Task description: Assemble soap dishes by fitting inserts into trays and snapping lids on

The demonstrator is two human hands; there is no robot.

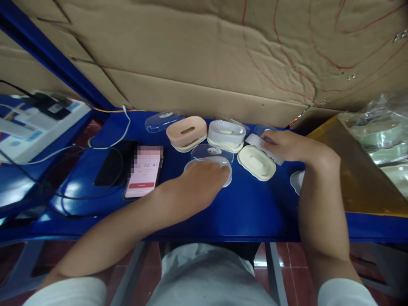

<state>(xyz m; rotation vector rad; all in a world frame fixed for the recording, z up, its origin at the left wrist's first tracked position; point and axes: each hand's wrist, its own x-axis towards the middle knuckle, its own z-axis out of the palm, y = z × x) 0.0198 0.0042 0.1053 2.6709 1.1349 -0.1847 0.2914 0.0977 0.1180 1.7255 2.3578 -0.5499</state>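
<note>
My left hand (207, 180) lies over a translucent whitish oval piece (227, 180) at the middle of the blue table, its fingers mostly hidden. A clear lid (207, 152) is just behind it. At the right, my right hand (279, 143) is closed on a white oval ring (255, 140), tilted, behind a cream oval tray (256, 162). Farther back stand a peach oval box (187, 131) on a cream base and a white oval box (227, 134) on another cream base. A second clear lid (164, 121) rests behind the peach box.
A lit phone (145, 172) and black device (110, 165) with cables lie left. A power strip (41, 127) is at far left. The yellowish open box (357, 182) with bagged green parts (379, 134) stands right; brown cardboard (191, 55) backs the table.
</note>
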